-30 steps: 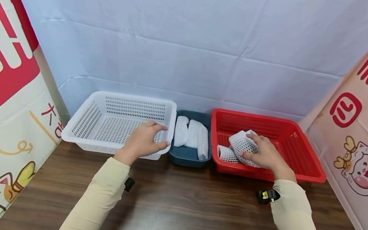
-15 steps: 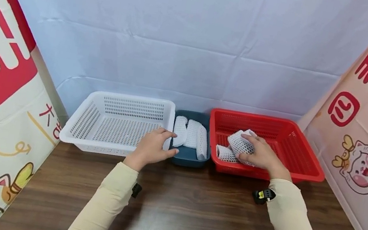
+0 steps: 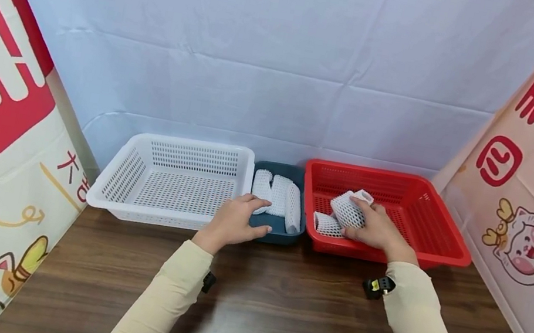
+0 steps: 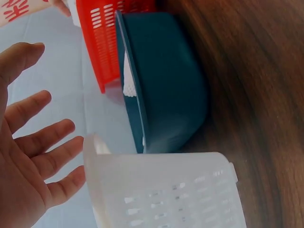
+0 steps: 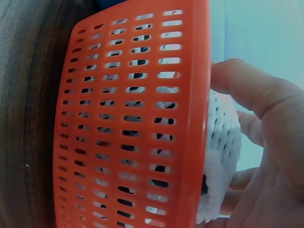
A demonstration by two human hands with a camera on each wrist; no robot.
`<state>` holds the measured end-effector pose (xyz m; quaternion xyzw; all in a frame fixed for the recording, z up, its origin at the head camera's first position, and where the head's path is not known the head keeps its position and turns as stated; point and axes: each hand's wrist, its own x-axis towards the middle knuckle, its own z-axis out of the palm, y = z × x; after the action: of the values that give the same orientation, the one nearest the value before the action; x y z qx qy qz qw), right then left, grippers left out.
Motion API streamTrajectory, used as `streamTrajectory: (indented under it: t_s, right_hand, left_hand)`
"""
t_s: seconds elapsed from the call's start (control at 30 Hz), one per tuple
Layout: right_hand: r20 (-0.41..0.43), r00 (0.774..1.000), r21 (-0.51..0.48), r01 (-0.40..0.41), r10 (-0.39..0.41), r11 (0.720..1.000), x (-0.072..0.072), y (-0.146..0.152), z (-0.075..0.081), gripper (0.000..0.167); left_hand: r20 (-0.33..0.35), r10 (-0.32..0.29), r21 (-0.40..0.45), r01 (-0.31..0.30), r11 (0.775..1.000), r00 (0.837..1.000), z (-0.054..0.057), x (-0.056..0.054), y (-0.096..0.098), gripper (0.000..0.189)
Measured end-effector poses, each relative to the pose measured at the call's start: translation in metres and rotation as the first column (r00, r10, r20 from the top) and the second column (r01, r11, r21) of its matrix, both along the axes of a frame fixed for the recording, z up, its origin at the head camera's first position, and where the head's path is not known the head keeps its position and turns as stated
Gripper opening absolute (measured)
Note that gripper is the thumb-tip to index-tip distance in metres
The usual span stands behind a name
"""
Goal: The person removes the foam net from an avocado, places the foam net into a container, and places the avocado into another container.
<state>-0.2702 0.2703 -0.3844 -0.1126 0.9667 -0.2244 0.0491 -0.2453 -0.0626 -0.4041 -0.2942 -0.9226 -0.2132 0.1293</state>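
Observation:
My left hand [image 3: 234, 221] hovers with spread fingers over the near left corner of a dark blue bin [image 3: 271, 225], fingertips close to the white foam net sleeves [image 3: 279, 195] lying in it. Nothing is between its fingers in the left wrist view, where the hand [image 4: 35, 142] is beside the white basket's rim. Inside the red basket [image 3: 419, 217], my right hand [image 3: 376, 228] holds a white foam net sleeve [image 3: 345, 209] between thumb and fingers. Another foam net [image 3: 326, 224] lies under it to the left. The red wall partly hides this grip in the right wrist view.
A white slotted basket [image 3: 177, 189] stands left of the blue bin, and nothing is seen inside it. The three containers sit side by side on a dark wooden table [image 3: 284, 312]. A pale cloth [image 3: 273, 72] hangs behind, with printed cloths on both sides.
My left hand has moved right, from over the white basket's near right corner to the blue bin. The right hand has stayed at the foam net in the red basket, shifting only slightly.

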Motion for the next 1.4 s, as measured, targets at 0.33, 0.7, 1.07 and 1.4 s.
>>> streamTrajectory:
  t_s: [0.33, 0.7, 1.07, 1.4]
  right_hand:
    - [-0.011, 1.0, -0.006, -0.012, 0.012, 1.0, -0.003, 0.005, -0.009, 0.085]
    - [-0.041, 0.999, -0.023, 0.0, -0.001, 1.0, -0.002, 0.006, -0.013, 0.087]
    - [-0.038, 0.999, -0.009, 0.032, -0.032, 0.999, -0.002, 0.004, -0.015, 0.076]
    - [-0.04, 0.998, -0.027, 0.037, -0.038, 0.999, 0.001, 0.004, -0.013, 0.075]
  left_hand:
    - [-0.008, 0.018, -0.066, -0.019, 0.998, 1.0, -0.008, 0.0, 0.014, 0.051]
    - [-0.032, -0.059, -0.028, 0.058, 0.998, 0.998, -0.01, -0.002, 0.032, 0.05]
    - [0.019, -0.062, -0.038, 0.062, 0.997, 0.998, -0.015, -0.001, 0.041, 0.05]
    - [0.041, -0.072, -0.037, 0.074, 0.997, 0.997, -0.013, -0.002, 0.04, 0.051]
